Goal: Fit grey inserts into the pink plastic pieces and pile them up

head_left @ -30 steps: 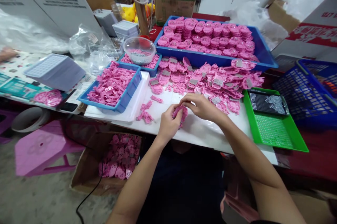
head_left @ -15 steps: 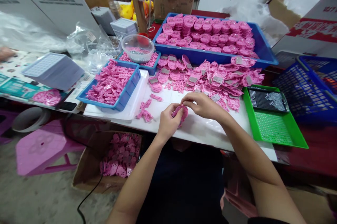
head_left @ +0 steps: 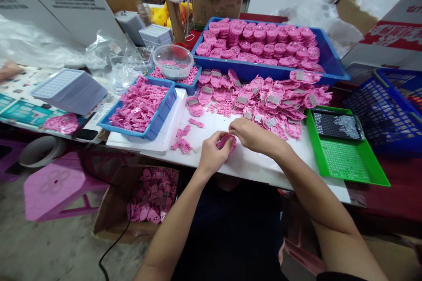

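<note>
My left hand (head_left: 213, 151) is closed around a rounded pink plastic part (head_left: 227, 142), held just above the white work surface (head_left: 253, 167). At the part's upper edge, my right hand (head_left: 248, 133) has its fingers pinched together; whatever they hold is hidden. Behind my hands lies a heap of pink plastic housings (head_left: 273, 96), several with grey plates on them. A few small pink pieces (head_left: 182, 140) lie left of my left hand.
A blue tray of small pink parts (head_left: 175, 96) stands left, and a large blue tray (head_left: 332, 72) of stacked pink housings behind. On the right are a green tray (head_left: 379, 173) with a black screw tray (head_left: 325, 131) and a blue basket (head_left: 369, 100). Another person's hand (head_left: 9, 71) shows far left.
My right hand has turned slightly and its fingers have curled in at the part's edge. The left hand keeps its hold on the pink part. The whole view has shifted a little.
</note>
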A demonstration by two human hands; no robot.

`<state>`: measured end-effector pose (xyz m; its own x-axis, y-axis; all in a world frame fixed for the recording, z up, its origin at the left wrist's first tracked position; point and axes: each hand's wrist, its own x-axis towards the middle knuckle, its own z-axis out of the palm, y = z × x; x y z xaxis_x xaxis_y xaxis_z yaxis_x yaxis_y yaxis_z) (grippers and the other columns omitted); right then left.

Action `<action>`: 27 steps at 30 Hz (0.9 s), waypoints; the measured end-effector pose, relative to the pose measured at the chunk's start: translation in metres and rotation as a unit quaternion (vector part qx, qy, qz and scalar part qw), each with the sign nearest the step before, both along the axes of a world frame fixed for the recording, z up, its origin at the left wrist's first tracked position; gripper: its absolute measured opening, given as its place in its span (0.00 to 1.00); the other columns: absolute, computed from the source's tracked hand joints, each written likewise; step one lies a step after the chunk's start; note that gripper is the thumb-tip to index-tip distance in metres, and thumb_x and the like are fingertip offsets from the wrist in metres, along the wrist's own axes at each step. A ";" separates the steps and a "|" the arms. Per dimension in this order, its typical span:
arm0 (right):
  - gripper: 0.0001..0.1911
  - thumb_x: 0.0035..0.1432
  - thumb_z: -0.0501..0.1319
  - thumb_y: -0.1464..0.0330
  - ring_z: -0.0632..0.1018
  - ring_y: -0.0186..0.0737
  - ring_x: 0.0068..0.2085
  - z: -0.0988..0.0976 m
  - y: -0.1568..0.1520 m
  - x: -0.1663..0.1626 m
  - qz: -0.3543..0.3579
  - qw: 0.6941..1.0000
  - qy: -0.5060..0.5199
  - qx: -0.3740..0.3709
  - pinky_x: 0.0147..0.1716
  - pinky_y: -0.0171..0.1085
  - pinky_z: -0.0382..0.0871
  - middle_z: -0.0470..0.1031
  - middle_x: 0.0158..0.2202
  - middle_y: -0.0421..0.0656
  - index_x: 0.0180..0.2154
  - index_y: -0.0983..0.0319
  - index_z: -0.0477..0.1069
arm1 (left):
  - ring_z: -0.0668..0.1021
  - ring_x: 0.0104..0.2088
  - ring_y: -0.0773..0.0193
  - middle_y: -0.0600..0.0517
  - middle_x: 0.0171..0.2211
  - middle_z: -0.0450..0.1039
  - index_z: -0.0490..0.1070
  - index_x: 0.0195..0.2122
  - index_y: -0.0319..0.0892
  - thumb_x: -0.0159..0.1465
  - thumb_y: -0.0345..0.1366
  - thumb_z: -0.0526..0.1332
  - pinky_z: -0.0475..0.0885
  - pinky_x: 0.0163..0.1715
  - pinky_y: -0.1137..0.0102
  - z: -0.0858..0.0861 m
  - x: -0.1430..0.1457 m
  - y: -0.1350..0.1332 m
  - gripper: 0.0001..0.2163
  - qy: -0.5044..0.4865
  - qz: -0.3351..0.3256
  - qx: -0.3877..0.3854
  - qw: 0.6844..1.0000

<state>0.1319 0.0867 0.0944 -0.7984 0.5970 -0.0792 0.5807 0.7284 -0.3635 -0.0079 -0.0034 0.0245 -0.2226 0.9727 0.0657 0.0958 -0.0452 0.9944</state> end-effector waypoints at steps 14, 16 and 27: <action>0.15 0.70 0.54 0.62 0.78 0.41 0.41 0.005 0.027 0.002 -0.013 0.987 0.146 -0.070 0.40 0.36 0.67 0.81 0.43 0.46 0.47 0.63 0.75 | 0.72 0.18 0.72 0.52 0.32 0.75 0.73 0.42 0.41 0.62 0.50 0.66 0.72 0.16 0.75 0.003 0.002 0.003 0.18 -0.146 -0.006 -0.019 0.989; 0.14 0.69 0.55 0.65 0.78 0.40 0.40 0.008 0.038 -0.012 -0.016 0.987 0.148 -0.052 0.39 0.35 0.66 0.81 0.41 0.46 0.46 0.64 0.76 | 0.73 0.18 0.72 0.52 0.33 0.75 0.72 0.44 0.41 0.62 0.50 0.65 0.71 0.15 0.75 0.001 0.002 0.005 0.18 -0.150 -0.010 -0.025 0.988; 0.14 0.57 0.63 0.78 0.77 0.42 0.33 0.007 0.038 -0.134 0.074 0.977 -0.196 0.043 0.30 0.36 0.62 0.81 0.39 0.54 0.46 0.68 0.76 | 0.78 0.22 0.68 0.52 0.31 0.74 0.70 0.45 0.40 0.64 0.44 0.65 0.79 0.25 0.71 -0.008 0.002 0.012 0.15 -0.177 0.005 -0.026 0.984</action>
